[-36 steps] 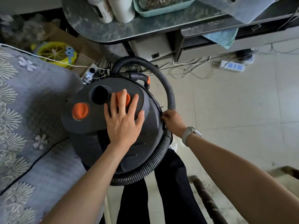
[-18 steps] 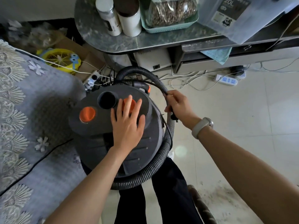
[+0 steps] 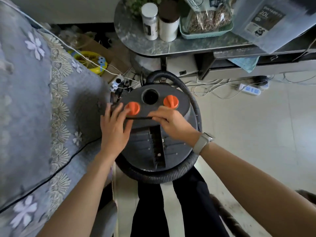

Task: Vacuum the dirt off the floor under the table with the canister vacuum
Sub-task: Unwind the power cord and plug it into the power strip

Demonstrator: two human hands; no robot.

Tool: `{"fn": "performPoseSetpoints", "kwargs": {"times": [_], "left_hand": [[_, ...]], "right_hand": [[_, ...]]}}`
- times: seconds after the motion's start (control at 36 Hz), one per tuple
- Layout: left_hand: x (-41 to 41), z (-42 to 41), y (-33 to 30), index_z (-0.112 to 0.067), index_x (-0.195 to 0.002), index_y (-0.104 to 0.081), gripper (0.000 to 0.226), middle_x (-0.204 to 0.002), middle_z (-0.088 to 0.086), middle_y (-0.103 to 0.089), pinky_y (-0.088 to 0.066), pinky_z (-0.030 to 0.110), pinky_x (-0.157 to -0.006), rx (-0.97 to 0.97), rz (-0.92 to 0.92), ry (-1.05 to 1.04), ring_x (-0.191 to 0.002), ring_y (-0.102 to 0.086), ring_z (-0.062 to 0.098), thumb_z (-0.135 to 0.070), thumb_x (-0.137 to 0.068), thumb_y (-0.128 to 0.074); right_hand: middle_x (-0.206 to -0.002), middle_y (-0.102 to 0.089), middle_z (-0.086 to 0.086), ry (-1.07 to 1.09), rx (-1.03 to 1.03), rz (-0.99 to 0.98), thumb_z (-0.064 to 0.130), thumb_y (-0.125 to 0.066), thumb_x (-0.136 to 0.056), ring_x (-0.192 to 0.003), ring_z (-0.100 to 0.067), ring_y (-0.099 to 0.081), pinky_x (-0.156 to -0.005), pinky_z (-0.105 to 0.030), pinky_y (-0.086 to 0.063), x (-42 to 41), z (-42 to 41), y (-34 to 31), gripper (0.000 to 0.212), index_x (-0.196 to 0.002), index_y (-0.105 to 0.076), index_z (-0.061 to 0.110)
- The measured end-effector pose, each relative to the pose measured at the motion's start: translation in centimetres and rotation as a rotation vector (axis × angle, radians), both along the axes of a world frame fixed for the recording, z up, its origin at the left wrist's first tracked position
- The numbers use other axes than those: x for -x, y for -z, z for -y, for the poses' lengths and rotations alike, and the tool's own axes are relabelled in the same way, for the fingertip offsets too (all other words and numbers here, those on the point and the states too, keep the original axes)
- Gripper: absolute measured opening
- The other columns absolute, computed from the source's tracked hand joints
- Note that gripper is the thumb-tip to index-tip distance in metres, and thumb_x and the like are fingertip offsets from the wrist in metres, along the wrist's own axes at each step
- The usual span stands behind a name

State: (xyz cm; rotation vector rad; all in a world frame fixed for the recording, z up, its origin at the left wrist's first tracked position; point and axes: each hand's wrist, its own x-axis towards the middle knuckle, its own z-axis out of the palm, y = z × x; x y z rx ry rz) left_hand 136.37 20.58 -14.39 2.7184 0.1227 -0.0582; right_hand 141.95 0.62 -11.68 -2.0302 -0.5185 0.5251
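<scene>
Grey canister vacuum [image 3: 153, 144] stands upright; left hand [image 3: 114, 129] rests flat, right hand [image 3: 172, 124] pinches a black cord [image 3: 138, 118].

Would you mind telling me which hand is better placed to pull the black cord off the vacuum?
Right hand: it already pinches the cord. The left hand rests flat on the vacuum's top.

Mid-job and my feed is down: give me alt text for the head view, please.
Seen from above, the dark grey canister vacuum stands on the floor, its black ribbed hose looped around it. The left hand rests open by an orange knob, while the right hand pinches a thin black cord.
</scene>
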Motion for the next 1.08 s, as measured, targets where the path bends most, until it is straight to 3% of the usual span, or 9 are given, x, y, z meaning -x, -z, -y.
{"fn": "performPoseSetpoints", "kwargs": {"times": [0.06,0.11,0.31,0.39,0.5,0.67,0.81,0.89,1.08], "left_hand": [[1.5,-1.6,0.1,-0.008,-0.107,-0.066,0.027,-0.118,0.012,-0.064,-0.033,0.060,-0.098,0.071,-0.060,0.026,-0.123,-0.050,0.039,-0.026,-0.092,-0.052],[3.3,-2.6,-0.3,-0.006,-0.099,-0.068,0.030,-0.097,0.009,-0.068,-0.043,0.040,-0.086,0.157,-0.114,0.054,-0.099,-0.062,0.032,-0.029,-0.092,-0.052],[10.5,-2.9,-1.7,-0.008,-0.096,-0.069,0.018,-0.078,-0.003,-0.061,-0.034,0.012,-0.052,0.220,-0.222,0.070,-0.062,-0.052,0.006,-0.025,-0.090,-0.064],[13.8,-2.7,-1.5,-0.012,-0.099,-0.068,0.021,-0.076,-0.008,-0.059,-0.034,0.012,-0.052,0.250,-0.343,0.074,-0.062,-0.053,0.005,-0.030,-0.090,-0.063],[17.7,-1.6,-0.8,-0.014,-0.110,-0.068,0.023,-0.100,-0.003,-0.070,-0.049,0.028,-0.076,0.403,-0.513,0.074,-0.092,-0.064,0.014,-0.028,-0.093,-0.059],[21.5,2.7,0.0,-0.014,-0.091,-0.066,0.008,-0.065,-0.008,-0.062,-0.046,0.021,-0.068,0.616,-0.691,0.001,-0.063,-0.060,0.009,-0.018,-0.093,-0.059],[23.9,7.9,-1.2,-0.009,-0.091,-0.062,0.007,-0.066,0.002,-0.061,-0.042,0.011,-0.055,0.815,-0.756,-0.036,-0.052,-0.055,-0.002,-0.010,-0.094,-0.057],[24.8,11.0,-2.0,-0.013,-0.087,-0.064,0.012,-0.069,0.004,-0.061,-0.046,0.018,-0.061,0.891,-0.799,-0.040,-0.061,-0.060,0.009,-0.008,-0.094,-0.055],[25.1,16.4,-3.4,-0.011,-0.091,-0.068,0.009,-0.068,-0.002,-0.062,-0.050,0.019,-0.066,0.830,-0.751,0.071,-0.057,-0.059,0.000,-0.009,-0.091,-0.059]], "right_hand": [[-0.084,-0.048,0.006,0.042,-0.006,-0.033,0.018,-0.046,-0.089,-0.084,-0.013,-0.050,-0.078,-0.028,-0.041,2.2,-0.4,-0.3,0.034,-0.108,-0.069,0.001],[-0.083,-0.048,0.013,0.118,0.013,-0.057,0.017,-0.046,-0.090,-0.084,-0.012,-0.051,-0.078,-0.021,-0.038,4.6,-0.6,-0.5,0.034,-0.107,-0.068,-0.001],[-0.096,-0.055,0.002,0.253,0.138,-0.166,0.004,-0.053,-0.095,-0.093,-0.015,-0.055,-0.086,-0.021,-0.039,12.9,-0.5,-0.2,0.020,-0.107,-0.067,-0.001],[-0.098,-0.060,-0.002,0.290,0.203,-0.229,0.006,-0.054,-0.095,-0.095,-0.016,-0.055,-0.087,-0.019,-0.038,16.0,-0.1,0.4,0.019,-0.106,-0.069,0.002],[-0.103,-0.064,-0.015,0.316,0.285,-0.291,0.005,-0.053,-0.095,-0.092,-0.024,-0.058,-0.087,-0.030,-0.043,20.2,1.2,1.2,0.020,-0.106,-0.068,-0.001],[-0.098,-0.059,-0.006,0.446,0.359,-0.269,0.009,-0.051,-0.096,-0.096,-0.031,-0.059,-0.091,-0.044,-0.045,25.3,4.7,2.2,0.020,-0.105,-0.069,0.006],[-0.107,-0.063,-0.009,0.620,0.409,-0.210,0.010,-0.049,-0.097,-0.107,-0.028,-0.054,-0.096,-0.045,-0.041,29.0,8.5,1.1,0.023,-0.108,-0.069,0.009],[-0.111,-0.064,-0.013,0.748,0.418,-0.173,0.007,-0.048,-0.096,-0.113,-0.030,-0.051,-0.099,-0.044,-0.040,31.1,10.8,0.2,0.025,-0.111,-0.067,0.007],[-0.113,-0.053,-0.012,0.803,0.533,-0.229,0.014,-0.055,-0.093,-0.110,-0.031,-0.048,-0.096,-0.044,-0.040,34.9,15.2,-0.4,0.025,-0.115,-0.066,0.013]]}}
